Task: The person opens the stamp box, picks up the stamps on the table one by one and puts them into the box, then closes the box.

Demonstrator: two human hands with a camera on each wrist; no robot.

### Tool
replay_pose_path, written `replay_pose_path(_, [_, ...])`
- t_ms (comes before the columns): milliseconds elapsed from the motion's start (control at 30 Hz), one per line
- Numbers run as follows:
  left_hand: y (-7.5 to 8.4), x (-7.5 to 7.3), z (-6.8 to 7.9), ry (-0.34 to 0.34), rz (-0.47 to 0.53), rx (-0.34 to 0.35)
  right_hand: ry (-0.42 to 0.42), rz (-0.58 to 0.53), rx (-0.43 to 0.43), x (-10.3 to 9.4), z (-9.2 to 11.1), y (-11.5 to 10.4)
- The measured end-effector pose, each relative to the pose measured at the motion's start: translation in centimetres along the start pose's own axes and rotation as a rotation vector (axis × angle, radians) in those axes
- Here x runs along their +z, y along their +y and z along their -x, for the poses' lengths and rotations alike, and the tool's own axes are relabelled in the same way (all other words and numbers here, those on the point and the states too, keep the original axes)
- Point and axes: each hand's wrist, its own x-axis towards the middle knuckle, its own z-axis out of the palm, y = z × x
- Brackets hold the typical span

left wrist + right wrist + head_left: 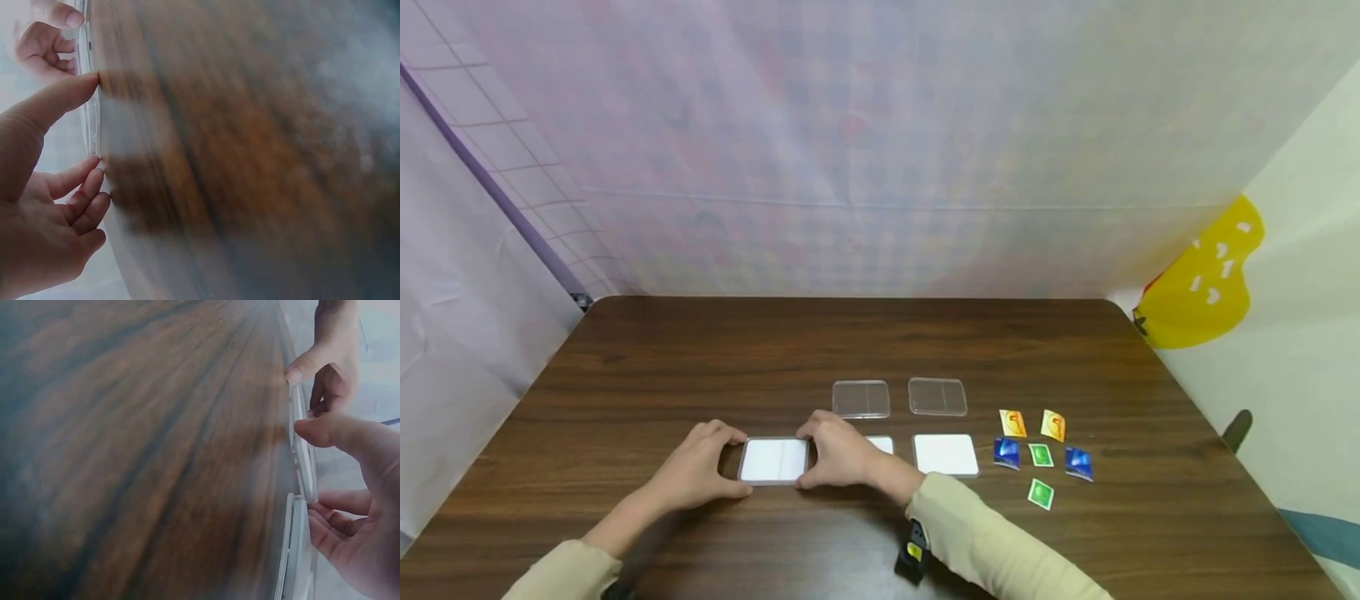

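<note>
A flat clear-rimmed plastic case [773, 461] with a white face lies on the brown table, left of centre. My left hand [696, 467] holds its left end, thumb at the near corner and fingers at the far one. At the opposite end, my right hand [838, 454] grips it the same way. The left wrist view shows the case edge [90, 119] between thumb and fingertips, low over the wood. A second white case [883, 443] is partly hidden behind my right hand. Farther right lies a third white case [946, 455].
Two clear lids [861, 399] lie behind the white cases. To the right are several small square cards: orange ones [1012, 423], blue ones [1007, 452] and green ones [1041, 455]. A patterned curtain [850, 150] hangs along the table's far edge.
</note>
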Motion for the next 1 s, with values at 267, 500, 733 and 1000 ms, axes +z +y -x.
replay_pose_path(267, [-0.17,0.27,-0.12,0.018,-0.003,0.009,0.017,0.026,-0.028,0.06,0.10,-0.01])
replay_pose_path(500, [-0.16,0.44,-0.14,0.025,-0.011,0.007,0.022,0.041,-0.042,0.07,0.09,-0.03])
replay_pose_path(733, [-0.17,0.32,-0.26,0.013,-0.002,0.003,0.027,0.029,-0.035,0.24,0.16,-0.07])
replay_pose_path(1000, [-0.18,0.26,-0.36,-0.011,-0.004,-0.004,0.026,0.016,-0.039,0.16,0.20,0.04])
